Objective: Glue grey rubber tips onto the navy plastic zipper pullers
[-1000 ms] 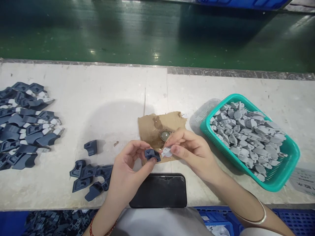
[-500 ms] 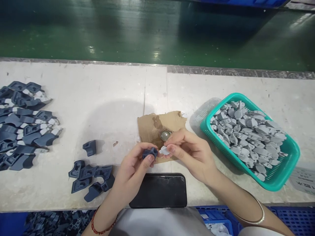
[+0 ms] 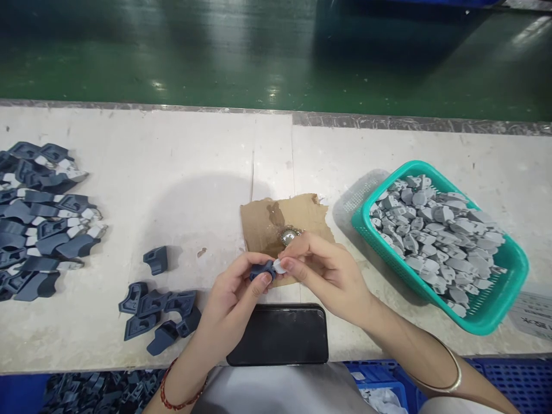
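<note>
Between thumb and fingers, my left hand grips a dark blue plastic part. My right hand pinches a small light grey plastic piece, whose end meets the right side of the blue part. How deep it sits there is hidden by the fingers. Both hands are over the lower edge of a torn piece of cardboard with a wet brown stain. On the cardboard, just beyond my right fingertips, lies a small round shiny thing.
A teal basket of grey pieces stands at right. Loose blue parts lie left of my hands; farther left are rows of blue parts joined with light pieces. A black phone lies near the front edge. A green surface runs behind.
My right hand has moved left, bringing the grey piece from just beside the blue part into contact with it. My left hand stays almost in place.
</note>
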A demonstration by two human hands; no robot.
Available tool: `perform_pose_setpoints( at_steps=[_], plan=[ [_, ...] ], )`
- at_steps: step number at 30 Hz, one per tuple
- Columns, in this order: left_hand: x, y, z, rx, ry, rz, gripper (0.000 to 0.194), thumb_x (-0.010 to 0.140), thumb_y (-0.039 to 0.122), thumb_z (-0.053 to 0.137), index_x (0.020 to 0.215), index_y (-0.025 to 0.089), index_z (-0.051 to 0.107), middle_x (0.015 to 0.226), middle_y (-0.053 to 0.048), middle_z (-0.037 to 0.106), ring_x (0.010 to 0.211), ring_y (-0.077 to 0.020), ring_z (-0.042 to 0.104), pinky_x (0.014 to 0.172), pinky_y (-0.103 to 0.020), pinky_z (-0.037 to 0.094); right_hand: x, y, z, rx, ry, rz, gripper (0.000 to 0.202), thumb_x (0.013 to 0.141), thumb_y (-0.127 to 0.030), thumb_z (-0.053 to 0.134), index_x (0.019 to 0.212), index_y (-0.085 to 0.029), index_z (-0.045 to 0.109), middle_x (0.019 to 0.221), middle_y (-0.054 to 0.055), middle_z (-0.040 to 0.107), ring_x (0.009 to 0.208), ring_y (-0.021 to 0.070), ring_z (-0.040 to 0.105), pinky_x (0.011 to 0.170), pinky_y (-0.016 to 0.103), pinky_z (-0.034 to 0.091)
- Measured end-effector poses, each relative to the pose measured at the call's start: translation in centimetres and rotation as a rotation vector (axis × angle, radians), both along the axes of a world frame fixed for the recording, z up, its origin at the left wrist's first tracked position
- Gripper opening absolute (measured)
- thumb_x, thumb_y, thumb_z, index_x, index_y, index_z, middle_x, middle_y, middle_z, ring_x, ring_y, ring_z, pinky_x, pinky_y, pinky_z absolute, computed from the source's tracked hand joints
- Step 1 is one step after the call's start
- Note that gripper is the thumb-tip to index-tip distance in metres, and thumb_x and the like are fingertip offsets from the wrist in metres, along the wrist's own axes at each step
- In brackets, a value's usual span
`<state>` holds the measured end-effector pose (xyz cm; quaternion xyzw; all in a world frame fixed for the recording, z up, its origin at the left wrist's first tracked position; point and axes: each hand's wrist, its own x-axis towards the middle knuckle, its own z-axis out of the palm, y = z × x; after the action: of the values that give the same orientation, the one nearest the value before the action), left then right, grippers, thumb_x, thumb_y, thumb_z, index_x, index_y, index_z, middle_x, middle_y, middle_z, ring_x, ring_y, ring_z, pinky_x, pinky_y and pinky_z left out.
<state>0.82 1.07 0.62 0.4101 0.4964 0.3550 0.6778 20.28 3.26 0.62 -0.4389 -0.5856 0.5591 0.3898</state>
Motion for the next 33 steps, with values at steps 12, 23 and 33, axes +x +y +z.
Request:
perform_pose_setpoints(
  at_steps=[12, 23, 33],
  plan=[
    [0.2, 0.3, 0.2, -0.065, -0.137, 0.096, 0.015, 0.090, 0.036, 0.080, 0.095, 0.022, 0.078, 0.081, 0.000, 0.077, 0.070, -0.0090, 0.067, 0.069, -0.014, 0.057, -0.5, 0.1, 0.7, 0.132, -0.055, 0.023, 0.009, 0.105, -0.022, 0.062, 0.096, -0.022, 0.066, 0.082, -0.001, 0.073, 0.072, 0.0113, 0.071, 0.066, 0.022, 0.056],
    [2.9, -0.4, 2.1, -0.314, -0.355, 0.259, 0.031, 0.078, 0.044, 0.090, 0.089, 0.019, 0.077, 0.075, -0.002, 0.077, 0.078, -0.0149, 0.075, 0.076, -0.020, 0.058, -0.6, 0.2, 0.3, 0.590, -0.435, 0.052, 0.055, 0.086, -0.032, 0.079, 0.132, -0.020, 0.052, 0.122, 0.014, 0.071, 0.114, 0.0278, 0.071, 0.095, 0.042, 0.059],
    [2.8, -0.8, 1.7, -0.278, -0.348, 0.193, 0.029, 0.085, 0.044, 0.085, 0.095, 0.018, 0.074, 0.077, -0.004, 0.076, 0.079, -0.0161, 0.070, 0.081, -0.026, 0.057, -0.5, 0.1, 0.7, 0.673, -0.429, 0.038, 0.039, 0.086, -0.018, 0.068, 0.121, -0.024, 0.051, 0.095, 0.005, 0.072, 0.087, 0.0225, 0.072, 0.074, 0.035, 0.060]
  ],
)
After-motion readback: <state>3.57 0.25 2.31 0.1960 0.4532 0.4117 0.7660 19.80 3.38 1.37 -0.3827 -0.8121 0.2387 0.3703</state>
